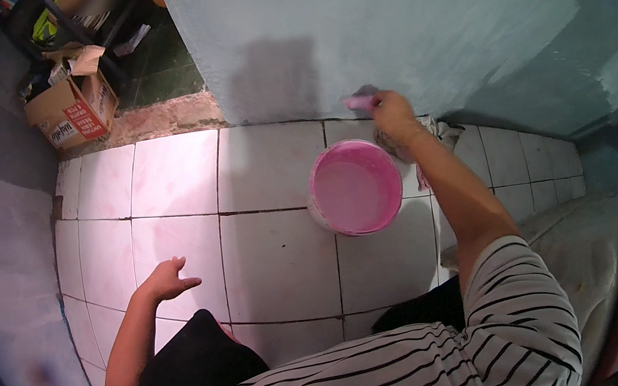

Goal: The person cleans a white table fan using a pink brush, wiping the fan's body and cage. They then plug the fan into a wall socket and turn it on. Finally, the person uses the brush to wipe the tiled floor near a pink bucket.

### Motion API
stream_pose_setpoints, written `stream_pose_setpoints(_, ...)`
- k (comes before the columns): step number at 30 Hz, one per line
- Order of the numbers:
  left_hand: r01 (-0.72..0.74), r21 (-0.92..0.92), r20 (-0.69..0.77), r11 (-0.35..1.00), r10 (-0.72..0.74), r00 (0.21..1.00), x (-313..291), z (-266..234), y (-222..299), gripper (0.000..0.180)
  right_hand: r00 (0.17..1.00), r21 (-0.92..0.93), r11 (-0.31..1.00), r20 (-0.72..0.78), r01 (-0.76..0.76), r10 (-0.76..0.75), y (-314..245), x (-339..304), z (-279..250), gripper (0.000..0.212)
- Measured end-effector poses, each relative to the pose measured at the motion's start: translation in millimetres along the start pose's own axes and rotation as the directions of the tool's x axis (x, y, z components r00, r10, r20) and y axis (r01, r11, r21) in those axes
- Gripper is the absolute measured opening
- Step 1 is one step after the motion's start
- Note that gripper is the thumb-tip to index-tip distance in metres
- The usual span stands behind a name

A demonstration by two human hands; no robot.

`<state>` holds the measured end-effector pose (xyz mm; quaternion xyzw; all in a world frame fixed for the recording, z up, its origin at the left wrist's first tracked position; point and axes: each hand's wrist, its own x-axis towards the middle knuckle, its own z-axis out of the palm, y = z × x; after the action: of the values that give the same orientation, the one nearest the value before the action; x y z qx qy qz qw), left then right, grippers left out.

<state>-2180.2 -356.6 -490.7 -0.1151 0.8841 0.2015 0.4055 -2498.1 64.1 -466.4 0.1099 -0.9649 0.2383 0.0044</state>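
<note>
My right hand (395,116) reaches forward, close to the foot of the blue-grey wall (410,15). It is closed on a small pink object (361,102), blurred, whose kind I cannot make out. Just left of that forearm, a round bucket (319,211) with a bright pink inner wall stands on the floor. Pale pink liquid (352,191) lies inside it. My left hand (167,280) hovers over the tiles beside my knee, empty, its thumb and fingers apart.
White tiles (281,275) with dark joints cover the floor. A crumpled cloth (445,132) lies by the wall, behind my right forearm. An opened cardboard box (75,106) stands at the far left, near a dark frame. A big pale sack-like bundle (567,253) is at my right.
</note>
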Motion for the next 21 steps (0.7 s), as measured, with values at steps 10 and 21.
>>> stream_pose_setpoints(10,0.109,-0.214,0.009,0.971,-0.109,0.994,-60.2,41.0,7.5,0.077,0.987,0.118,0.980,-0.036,0.163,-0.160,-64.6,-88.5,-141.8,0.019)
stream_pose_setpoints(21,0.146,-0.330,0.028,0.933,-0.146,0.989,-74.8,55.0,15.3,0.073,0.745,-0.288,0.792,0.603,0.538,-0.287,-39.6,-97.3,-36.3,0.014)
